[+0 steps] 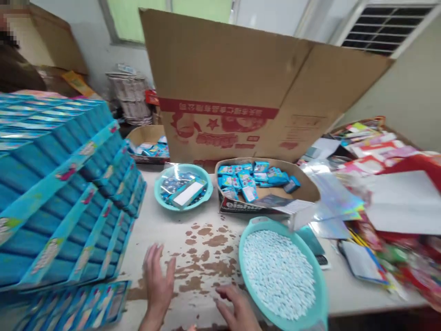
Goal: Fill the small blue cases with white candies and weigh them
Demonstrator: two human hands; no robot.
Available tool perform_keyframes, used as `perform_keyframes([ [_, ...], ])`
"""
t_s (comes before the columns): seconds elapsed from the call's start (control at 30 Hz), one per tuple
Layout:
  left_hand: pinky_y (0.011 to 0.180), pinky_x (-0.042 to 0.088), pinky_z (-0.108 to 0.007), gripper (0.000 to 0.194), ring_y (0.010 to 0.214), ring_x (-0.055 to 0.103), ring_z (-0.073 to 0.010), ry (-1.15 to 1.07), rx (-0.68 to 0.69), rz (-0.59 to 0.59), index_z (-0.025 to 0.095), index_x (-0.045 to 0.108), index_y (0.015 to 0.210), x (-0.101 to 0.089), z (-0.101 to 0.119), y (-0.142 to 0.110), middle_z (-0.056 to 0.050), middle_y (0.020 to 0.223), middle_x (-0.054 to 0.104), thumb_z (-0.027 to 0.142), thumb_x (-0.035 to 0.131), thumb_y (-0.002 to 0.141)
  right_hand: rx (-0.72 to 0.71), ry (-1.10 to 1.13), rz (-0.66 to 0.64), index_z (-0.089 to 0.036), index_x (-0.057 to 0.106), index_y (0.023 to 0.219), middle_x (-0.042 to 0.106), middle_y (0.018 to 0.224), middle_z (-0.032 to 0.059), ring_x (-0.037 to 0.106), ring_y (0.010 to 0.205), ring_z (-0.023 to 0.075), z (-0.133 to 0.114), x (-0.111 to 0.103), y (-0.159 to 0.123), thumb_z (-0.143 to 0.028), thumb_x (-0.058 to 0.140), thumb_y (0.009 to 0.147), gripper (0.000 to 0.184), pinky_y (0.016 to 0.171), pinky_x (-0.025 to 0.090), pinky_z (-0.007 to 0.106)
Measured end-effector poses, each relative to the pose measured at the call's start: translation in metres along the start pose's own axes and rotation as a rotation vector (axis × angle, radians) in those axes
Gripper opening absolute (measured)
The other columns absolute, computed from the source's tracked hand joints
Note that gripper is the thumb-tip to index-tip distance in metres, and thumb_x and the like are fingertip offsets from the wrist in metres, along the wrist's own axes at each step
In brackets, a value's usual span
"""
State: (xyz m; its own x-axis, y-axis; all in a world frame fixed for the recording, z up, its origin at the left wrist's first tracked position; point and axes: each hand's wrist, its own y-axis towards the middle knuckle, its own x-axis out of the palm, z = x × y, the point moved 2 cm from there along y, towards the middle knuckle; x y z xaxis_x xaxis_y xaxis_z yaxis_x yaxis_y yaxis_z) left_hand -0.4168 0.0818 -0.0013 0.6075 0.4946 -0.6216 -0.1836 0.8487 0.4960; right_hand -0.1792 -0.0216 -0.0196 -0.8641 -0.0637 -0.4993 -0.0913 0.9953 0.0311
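Note:
My left hand (157,280) hovers flat over the worn white table (193,230), fingers stretched out and empty. My right hand (237,310) rests low at the table's near edge, fingers spread, empty, just left of a teal basin (319,294) filled with small pale blue-white pieces. To my left rises a tall stack of blue packaged boxes (58,184). More blue packs (86,305) lie flat under the stack, beside my left hand.
A smaller teal bowl (163,202) holds blue items and a white box. A low cardboard tray (306,188) holds blue packets. A big cardboard sheet (248,82) stands behind. Colourful cards and papers (386,184) cover the right. A person (14,64) sits at far left.

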Motion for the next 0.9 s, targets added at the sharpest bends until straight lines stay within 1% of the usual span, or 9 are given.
perform_keyframes([
  [0.07, 0.108, 0.029, -0.045, 0.040, 0.131, 0.034, -0.0269, 0.020, 0.194, -0.165, 0.015, 0.049, 0.124, 0.044, 0.039, 0.042, -0.016, 0.130, 0.049, 0.033, 0.040, 0.089, 0.016, 0.010, 0.011, -0.021, 0.064, 0.100, 0.066, 0.086, 0.0052, 0.062, 0.079, 0.0187, -0.001, -0.011, -0.017, -0.023, 0.054, 0.079, 0.023, 0.074, 0.051, 0.028],
  [0.17, 0.107, 0.018, -0.059, 0.041, 0.135, 0.025, -0.0341, 0.229, 0.179, -0.423, 0.012, 0.052, 0.123, 0.097, 0.068, 0.092, -0.017, 0.135, 0.046, 0.026, 0.043, 0.087, 0.089, 0.040, 0.072, -0.021, 0.065, 0.100, 0.066, 0.090, 0.0066, 0.063, 0.084, 0.0194, -0.004, -0.032, -0.038, -0.026, 0.053, 0.081, 0.023, 0.076, 0.051, 0.029],
  [0.27, 0.105, 0.014, -0.064, 0.046, 0.136, 0.019, -0.0377, 0.343, 0.124, -0.390, 0.010, 0.047, 0.129, 0.120, 0.083, 0.097, -0.018, 0.140, 0.039, 0.025, 0.046, 0.086, 0.184, 0.076, 0.209, -0.020, 0.065, 0.100, 0.067, 0.094, 0.0080, 0.063, 0.086, 0.0200, 0.005, -0.065, -0.064, -0.036, 0.051, 0.085, 0.026, 0.079, 0.052, 0.030],
  [0.33, 0.107, 0.021, -0.058, 0.044, 0.134, 0.025, -0.0354, 0.279, 0.174, -0.349, 0.009, 0.049, 0.128, 0.127, 0.099, 0.070, -0.018, 0.139, 0.042, 0.027, 0.045, 0.087, 0.290, 0.083, 0.350, -0.020, 0.065, 0.101, 0.066, 0.099, 0.0095, 0.063, 0.090, 0.0212, 0.022, -0.092, -0.087, -0.043, 0.052, 0.083, 0.032, 0.082, 0.052, 0.031],
  [0.4, 0.107, 0.030, -0.049, 0.042, 0.130, 0.034, -0.0316, 0.145, 0.278, -0.404, 0.007, 0.053, 0.123, 0.135, 0.122, 0.026, -0.018, 0.133, 0.048, 0.029, 0.043, 0.089, 0.446, 0.088, 0.525, -0.018, 0.062, 0.106, 0.062, 0.110, 0.0122, 0.062, 0.094, 0.0234, 0.044, -0.120, -0.113, -0.051, 0.055, 0.078, 0.044, 0.084, 0.051, 0.033],
  [0.5, 0.107, 0.031, -0.046, 0.041, 0.129, 0.037, -0.0276, 0.010, 0.439, -0.604, 0.011, 0.053, 0.124, 0.142, 0.162, -0.051, -0.015, 0.134, 0.048, 0.029, 0.039, 0.090, 0.664, 0.117, 0.747, -0.015, 0.057, 0.113, 0.054, 0.119, 0.0150, 0.060, 0.098, 0.0268, 0.079, -0.155, -0.146, -0.063, 0.055, 0.070, 0.065, 0.084, 0.052, 0.036],
  [0.6, 0.109, 0.026, -0.052, 0.054, 0.136, 0.025, -0.0293, 0.002, 0.509, -0.934, 0.019, 0.040, 0.137, 0.144, 0.199, -0.109, -0.011, 0.145, 0.034, 0.037, 0.049, 0.087, 0.744, 0.094, 0.820, -0.013, 0.054, 0.115, 0.049, 0.121, 0.0163, 0.054, 0.107, 0.0301, 0.112, -0.178, -0.154, -0.070, 0.053, 0.063, 0.077, 0.086, 0.050, 0.038],
  [0.73, 0.111, 0.015, -0.055, 0.077, 0.140, 0.002, -0.0306, 0.077, 0.409, -1.255, 0.029, 0.018, 0.145, 0.146, 0.234, -0.137, -0.006, 0.153, 0.006, 0.049, 0.056, 0.080, 0.735, 0.096, 0.795, -0.013, 0.045, 0.125, 0.045, 0.122, 0.0187, 0.050, 0.109, 0.0340, 0.156, -0.195, -0.127, -0.074, 0.046, 0.066, 0.085, 0.087, 0.047, 0.046],
  [0.9, 0.105, -0.001, -0.066, 0.091, 0.138, -0.010, -0.0357, 0.072, 0.335, -1.369, 0.031, 0.007, 0.146, 0.168, 0.258, -0.148, -0.008, 0.152, -0.006, 0.072, 0.045, 0.074, 0.525, 0.055, 0.711, -0.010, 0.039, 0.130, 0.040, 0.129, 0.0220, 0.035, 0.122, 0.0372, 0.189, -0.207, -0.077, -0.070, 0.042, 0.074, 0.082, 0.099, 0.031, 0.055],
])
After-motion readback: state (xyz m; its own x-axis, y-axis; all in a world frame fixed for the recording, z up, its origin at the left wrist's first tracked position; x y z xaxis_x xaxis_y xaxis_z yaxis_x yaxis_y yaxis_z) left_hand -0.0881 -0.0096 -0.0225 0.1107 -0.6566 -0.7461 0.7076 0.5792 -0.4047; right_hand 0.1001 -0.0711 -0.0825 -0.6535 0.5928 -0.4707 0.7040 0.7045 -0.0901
